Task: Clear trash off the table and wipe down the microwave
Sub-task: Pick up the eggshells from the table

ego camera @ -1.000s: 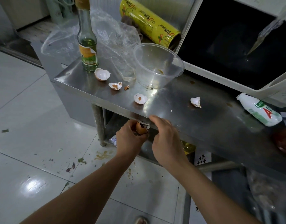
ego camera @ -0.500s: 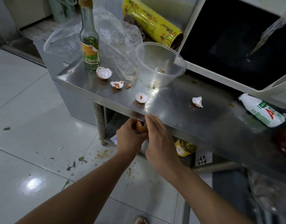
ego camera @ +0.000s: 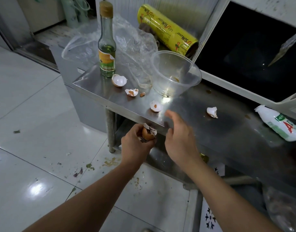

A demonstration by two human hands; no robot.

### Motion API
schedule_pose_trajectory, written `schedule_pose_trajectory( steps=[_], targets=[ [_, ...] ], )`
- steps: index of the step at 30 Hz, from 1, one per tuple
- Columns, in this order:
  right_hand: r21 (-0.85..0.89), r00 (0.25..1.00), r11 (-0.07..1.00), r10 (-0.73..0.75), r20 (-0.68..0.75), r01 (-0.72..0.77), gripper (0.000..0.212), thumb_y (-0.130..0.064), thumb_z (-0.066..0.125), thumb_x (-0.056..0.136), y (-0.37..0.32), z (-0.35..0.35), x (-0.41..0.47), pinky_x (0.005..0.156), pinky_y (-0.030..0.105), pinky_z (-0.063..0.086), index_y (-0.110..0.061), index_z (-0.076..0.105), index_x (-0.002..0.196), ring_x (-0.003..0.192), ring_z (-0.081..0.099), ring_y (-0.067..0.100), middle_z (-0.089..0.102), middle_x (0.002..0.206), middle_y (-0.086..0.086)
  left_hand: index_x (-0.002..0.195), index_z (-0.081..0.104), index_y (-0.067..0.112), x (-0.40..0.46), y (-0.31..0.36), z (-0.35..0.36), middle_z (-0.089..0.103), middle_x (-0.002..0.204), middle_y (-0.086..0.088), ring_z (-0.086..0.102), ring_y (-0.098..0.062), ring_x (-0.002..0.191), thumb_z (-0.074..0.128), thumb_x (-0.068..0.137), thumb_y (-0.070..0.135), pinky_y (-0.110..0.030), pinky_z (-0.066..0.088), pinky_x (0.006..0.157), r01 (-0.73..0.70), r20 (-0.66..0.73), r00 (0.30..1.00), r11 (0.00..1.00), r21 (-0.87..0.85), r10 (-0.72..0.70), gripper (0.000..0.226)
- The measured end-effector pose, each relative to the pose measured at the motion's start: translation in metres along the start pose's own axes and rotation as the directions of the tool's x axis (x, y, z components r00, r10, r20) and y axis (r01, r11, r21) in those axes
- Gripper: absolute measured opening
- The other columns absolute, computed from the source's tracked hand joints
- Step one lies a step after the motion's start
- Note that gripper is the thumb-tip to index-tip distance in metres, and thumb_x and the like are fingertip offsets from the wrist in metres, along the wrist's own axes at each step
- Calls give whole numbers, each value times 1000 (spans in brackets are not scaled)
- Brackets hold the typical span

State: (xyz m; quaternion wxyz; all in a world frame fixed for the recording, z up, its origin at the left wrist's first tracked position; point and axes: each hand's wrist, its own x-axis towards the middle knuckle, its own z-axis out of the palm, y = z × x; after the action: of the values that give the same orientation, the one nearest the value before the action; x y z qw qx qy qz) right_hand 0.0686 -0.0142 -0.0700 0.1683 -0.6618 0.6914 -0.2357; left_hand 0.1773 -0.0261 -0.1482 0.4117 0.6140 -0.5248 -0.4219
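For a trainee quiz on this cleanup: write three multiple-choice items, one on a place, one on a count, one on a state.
1. Where does the glass bottle stand?
A. at the steel table's left end
B. on the floor
C. inside the microwave

2. How many eggshell pieces of any size lie on the tabletop?
A. one
B. five
C. nine

3. What is the left hand doing?
A. hanging idle
B. pressing the bowl
C. holding broken eggshells

Answers: 1 A, it stands upright near the left corner; 2 B, five separate fragments lie there, one tiny; 3 C, its fingers curl round brown shells.

Left hand (ego camera: 137, 143) clenched; right hand (ego camera: 179, 136) loose
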Motion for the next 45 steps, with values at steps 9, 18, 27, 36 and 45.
schedule_pose_trajectory(
  steps=[9,18,27,36,45],
  targets=[
    [12,989,991,135,64,-136,56,-18,67,84,-11,7,64,100,34,38,-21,44,134,126,41,22,47,136,3,101,53,35,5,11,-38,56,90,25,55,3,86,82,67,22,-6,42,76,19,-29,999,1000,-8,-19,46],
    [-19,989,989,147,-13,-148,39,-14,70,81,-18,20,76,92,27,40,-13,61,118,114,49,22,58,122,6,102,56,39,21,17,-72,58,96,19,55,7,84,81,68,21,-13,50,72,-8,-40,999,1000,-16,7,46],
    [119,996,993,31,-79,-22,35,-20,78,73,-65,27,109,87,37,46,-18,64,105,100,55,22,65,106,2,102,60,35,42,22,-97,60,91,22,57,14,80,82,67,27,-1,43,58,1,-71,997,1000,9,0,42],
    [174,999,985,3,-35,3,31,-21,76,73,-95,56,144,89,40,47,-22,65,103,102,56,23,66,105,4,86,55,44,64,29,-121,58,87,28,54,18,85,82,68,23,-1,41,56,5,-72,997,1000,-21,-6,38],
    [116,1000,993,1,3,-2,47,-15,74,72,-86,56,144,96,28,41,-22,60,117,111,54,17,62,118,-1,89,58,41,75,20,-137,63,93,21,56,5,91,82,68,21,-9,38,69,-10,-65,998,999,-39,7,38]
  ],
)
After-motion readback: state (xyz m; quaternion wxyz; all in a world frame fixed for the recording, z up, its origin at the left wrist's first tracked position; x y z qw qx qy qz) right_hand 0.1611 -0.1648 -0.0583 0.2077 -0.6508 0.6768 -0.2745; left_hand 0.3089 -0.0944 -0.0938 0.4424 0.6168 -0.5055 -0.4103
